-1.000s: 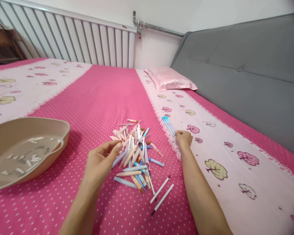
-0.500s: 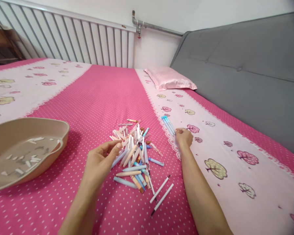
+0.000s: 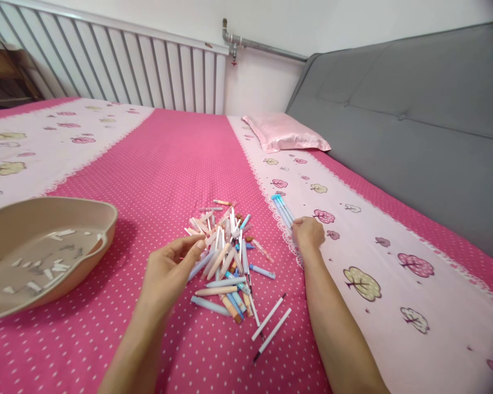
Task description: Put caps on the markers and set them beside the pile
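Note:
At the right, my right hand (image 3: 308,234) is closed around the near ends of a few light-blue pens (image 3: 282,210), which lie side by side on the pale strip of the bedspread. Their far ends are brighter blue. My left hand (image 3: 175,265) is over the left edge of a heap of pen parts (image 3: 222,249), thumb and fingers loosely curved with a gap between them; I see nothing held there. The heap mixes pastel barrels, caps and white refills. Two white refills (image 3: 274,331) with dark tips lie apart at its near side.
A beige basin (image 3: 107,219) at the left holds small white and grey pieces. The bedspread (image 3: 181,148) is pink with dots and tree-print strips. A pink pillow (image 3: 287,134) lies by the grey headboard (image 3: 414,109). Behind stands a white radiator (image 3: 148,71).
My right hand has shifted very slightly to the left against the blue pens. My left hand and the heap look the same.

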The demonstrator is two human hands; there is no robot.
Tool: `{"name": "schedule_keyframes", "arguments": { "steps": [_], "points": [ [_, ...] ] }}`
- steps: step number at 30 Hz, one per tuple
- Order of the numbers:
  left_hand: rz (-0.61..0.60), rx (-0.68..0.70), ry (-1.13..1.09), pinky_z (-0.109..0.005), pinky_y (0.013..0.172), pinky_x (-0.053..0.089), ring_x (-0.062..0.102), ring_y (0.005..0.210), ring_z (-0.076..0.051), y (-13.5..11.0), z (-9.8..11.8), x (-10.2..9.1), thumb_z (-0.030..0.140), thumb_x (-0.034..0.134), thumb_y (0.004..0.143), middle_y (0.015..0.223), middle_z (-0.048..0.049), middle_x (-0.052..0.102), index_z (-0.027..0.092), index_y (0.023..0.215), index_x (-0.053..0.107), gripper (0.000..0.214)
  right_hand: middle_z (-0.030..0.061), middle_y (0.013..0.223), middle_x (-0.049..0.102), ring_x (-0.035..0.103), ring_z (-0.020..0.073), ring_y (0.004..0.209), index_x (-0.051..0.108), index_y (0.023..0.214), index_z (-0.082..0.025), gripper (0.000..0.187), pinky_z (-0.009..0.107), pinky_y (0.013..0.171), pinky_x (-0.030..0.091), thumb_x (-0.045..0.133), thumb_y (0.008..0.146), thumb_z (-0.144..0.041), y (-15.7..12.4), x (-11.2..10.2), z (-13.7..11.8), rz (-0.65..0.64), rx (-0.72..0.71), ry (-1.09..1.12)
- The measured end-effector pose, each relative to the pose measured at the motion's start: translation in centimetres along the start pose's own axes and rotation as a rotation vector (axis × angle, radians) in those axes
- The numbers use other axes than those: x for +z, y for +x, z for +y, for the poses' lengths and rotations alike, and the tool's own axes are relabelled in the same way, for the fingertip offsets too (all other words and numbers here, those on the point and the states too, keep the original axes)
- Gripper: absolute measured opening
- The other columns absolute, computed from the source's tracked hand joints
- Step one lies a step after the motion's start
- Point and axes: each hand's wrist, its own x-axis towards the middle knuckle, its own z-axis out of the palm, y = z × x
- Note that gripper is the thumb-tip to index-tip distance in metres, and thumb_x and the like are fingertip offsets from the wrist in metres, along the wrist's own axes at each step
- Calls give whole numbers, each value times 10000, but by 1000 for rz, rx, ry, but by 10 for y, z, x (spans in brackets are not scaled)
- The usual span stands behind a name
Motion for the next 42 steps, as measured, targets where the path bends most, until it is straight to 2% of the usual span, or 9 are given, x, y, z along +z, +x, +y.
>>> {"name": "schedule_keyframes", "arguments": {
  "steps": [31,42],
  "points": [
    [6,6,30,-238,690,478,625,769,-163,-1,4,2,429,664,661,881,-63,703,147,923,675,385,123,938,680,616,242,903,698,959,-240,266,328,777,442,535,750,-230,-1,10,-2,-18,-33,31],
    [7,7,36,-270,702,480,630,785,-190,-1,3,2,437,663,655,905,-82,701,138,933,675,409,131,915,680,621,234,868,709,929,-230,253,322,765,443,576,717,-262,0,1,-1,-13,2,60]
  ]
}}
